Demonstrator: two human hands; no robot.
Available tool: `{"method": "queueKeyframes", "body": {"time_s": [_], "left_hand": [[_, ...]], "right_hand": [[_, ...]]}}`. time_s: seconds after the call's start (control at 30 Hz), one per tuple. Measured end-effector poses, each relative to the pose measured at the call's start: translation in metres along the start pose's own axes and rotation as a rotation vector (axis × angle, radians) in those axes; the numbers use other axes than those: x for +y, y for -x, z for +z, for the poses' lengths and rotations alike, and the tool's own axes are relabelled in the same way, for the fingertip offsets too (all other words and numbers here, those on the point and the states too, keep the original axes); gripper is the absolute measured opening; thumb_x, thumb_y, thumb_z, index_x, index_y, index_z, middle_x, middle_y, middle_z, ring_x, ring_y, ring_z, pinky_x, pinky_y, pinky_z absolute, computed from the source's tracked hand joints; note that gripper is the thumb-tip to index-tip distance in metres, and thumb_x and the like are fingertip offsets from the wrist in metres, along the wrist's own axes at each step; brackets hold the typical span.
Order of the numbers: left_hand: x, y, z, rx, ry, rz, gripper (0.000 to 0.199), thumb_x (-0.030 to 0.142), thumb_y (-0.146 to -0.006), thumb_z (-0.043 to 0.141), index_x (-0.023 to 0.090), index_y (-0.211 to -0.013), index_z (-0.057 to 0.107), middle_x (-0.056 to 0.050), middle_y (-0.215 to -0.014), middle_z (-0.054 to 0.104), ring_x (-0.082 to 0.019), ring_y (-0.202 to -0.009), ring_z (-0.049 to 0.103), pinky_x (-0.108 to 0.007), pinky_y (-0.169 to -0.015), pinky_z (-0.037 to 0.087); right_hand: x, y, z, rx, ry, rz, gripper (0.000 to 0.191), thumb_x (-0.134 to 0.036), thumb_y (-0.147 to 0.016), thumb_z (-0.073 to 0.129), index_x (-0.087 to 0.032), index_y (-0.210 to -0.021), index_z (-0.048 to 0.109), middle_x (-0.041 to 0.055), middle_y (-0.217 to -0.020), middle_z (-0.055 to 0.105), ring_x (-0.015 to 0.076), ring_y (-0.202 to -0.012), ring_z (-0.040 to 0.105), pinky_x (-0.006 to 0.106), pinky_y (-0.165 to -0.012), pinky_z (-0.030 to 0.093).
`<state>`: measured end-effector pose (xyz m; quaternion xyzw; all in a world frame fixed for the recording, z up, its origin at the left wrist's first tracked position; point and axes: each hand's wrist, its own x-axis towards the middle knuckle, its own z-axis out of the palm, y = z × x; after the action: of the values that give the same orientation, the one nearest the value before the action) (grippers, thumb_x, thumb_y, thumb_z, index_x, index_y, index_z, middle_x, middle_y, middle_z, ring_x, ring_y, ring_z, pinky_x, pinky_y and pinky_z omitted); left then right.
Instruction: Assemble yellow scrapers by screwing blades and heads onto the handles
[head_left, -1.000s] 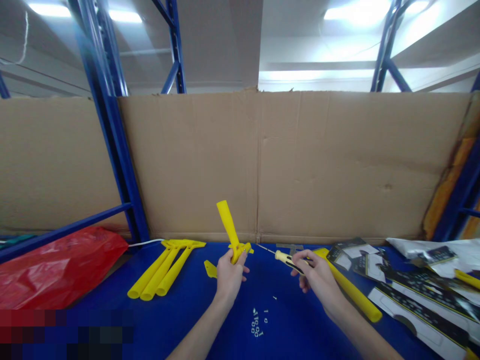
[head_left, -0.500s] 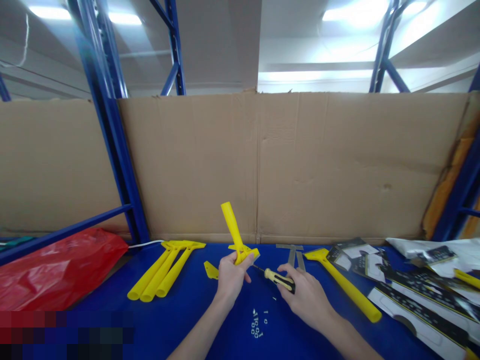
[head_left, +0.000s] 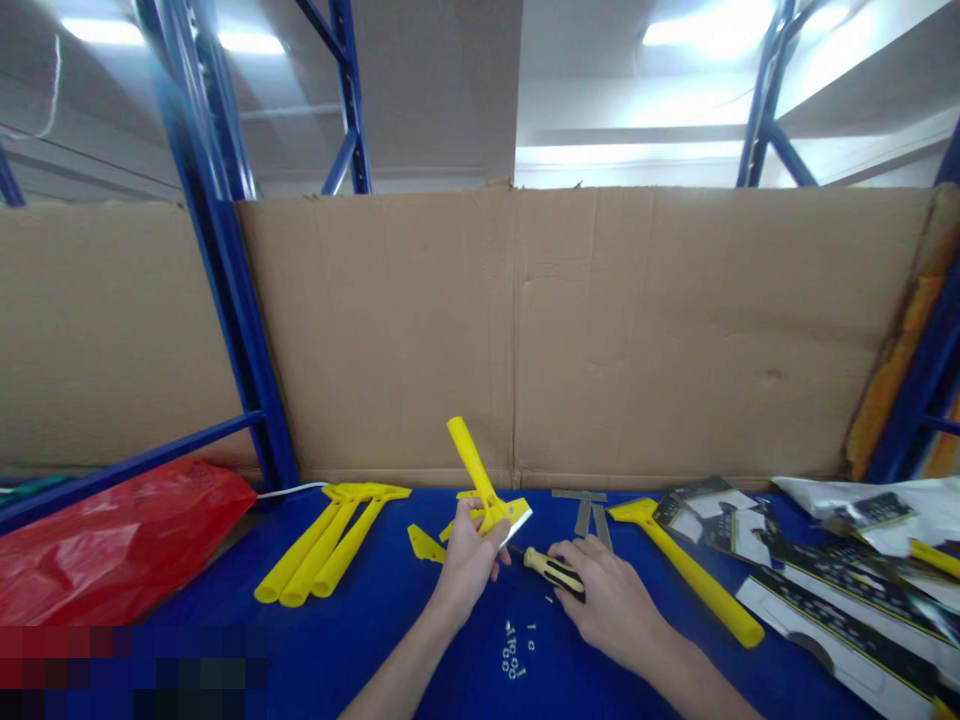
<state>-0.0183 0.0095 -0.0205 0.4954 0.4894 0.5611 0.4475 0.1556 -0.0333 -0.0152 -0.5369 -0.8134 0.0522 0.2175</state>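
Note:
My left hand grips a yellow scraper by its head, with the tubular handle pointing up and slightly left. A pale blade edge shows on the right side of that head. In my right hand is a screwdriver with a cream and black handle, its shaft directed left toward the scraper head. Whether the tip touches the scraper is hidden near my left fingers. Flat yellow plates lie just left of and behind my left hand. Small screws and nuts are scattered on the blue table below.
Several yellow scraper handles lie together at left, beside a red plastic bag. Another yellow scraper rests at right, near black-and-white packaging. Grey strips lie behind my right hand. A cardboard wall closes the back.
The scraper has turned in my left hand, so its head and blade edge show more and sit farther right. The screwdriver has shifted slightly left and down with my right hand.

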Motion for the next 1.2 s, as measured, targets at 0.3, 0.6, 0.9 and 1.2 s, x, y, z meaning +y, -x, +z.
{"method": "queueKeyframes", "body": {"time_s": [0.3, 0.6, 0.9, 1.2], "left_hand": [[0.011, 0.003, -0.001, 0.024, -0.061, 0.024, 0.033, 0.028, -0.057, 0.072, 0.015, -0.081, 0.054, 0.004, -0.058, 0.061, -0.003, -0.032, 0.04, -0.016, -0.029, 0.025], [0.019, 0.006, -0.002, 0.002, -0.065, 0.039, 0.025, 0.025, -0.055, 0.076, 0.011, -0.075, 0.07, 0.005, -0.044, 0.053, -0.006, -0.039, 0.04, -0.018, -0.037, 0.028], [0.031, 0.011, -0.006, -0.143, 0.009, 0.078, 0.025, 0.039, -0.065, 0.07, 0.015, -0.065, 0.07, 0.003, -0.049, 0.056, -0.004, -0.039, 0.038, -0.016, -0.039, 0.028], [0.026, -0.002, -0.012, -0.041, -0.058, 0.134, 0.045, 0.056, -0.075, 0.053, 0.013, -0.078, 0.067, -0.001, -0.056, 0.061, -0.009, -0.043, 0.046, -0.019, -0.037, 0.033]], "right_hand": [[0.006, -0.003, 0.004, 0.167, 0.007, 0.015, 0.031, -0.02, -0.085, 0.045, -0.019, -0.113, 0.056, 0.0091, -0.102, 0.065, 0.0234, -0.099, 0.059, 0.034, -0.08, 0.05], [0.021, -0.011, 0.004, 0.671, 0.196, -0.102, 0.055, -0.017, -0.082, 0.046, -0.018, -0.136, 0.034, 0.0167, -0.126, 0.044, 0.03, -0.116, 0.047, 0.046, -0.093, 0.045], [0.018, -0.01, -0.003, 0.627, 0.378, -0.246, 0.04, -0.018, -0.085, 0.046, -0.022, -0.124, 0.051, 0.0133, -0.127, 0.053, 0.0291, -0.119, 0.048, 0.052, -0.099, 0.036], [0.022, -0.009, -0.007, 0.529, 0.402, -0.222, 0.032, -0.017, -0.089, 0.04, -0.016, -0.117, 0.056, 0.0085, -0.095, 0.069, 0.0202, -0.077, 0.066, 0.031, -0.066, 0.053]]}}
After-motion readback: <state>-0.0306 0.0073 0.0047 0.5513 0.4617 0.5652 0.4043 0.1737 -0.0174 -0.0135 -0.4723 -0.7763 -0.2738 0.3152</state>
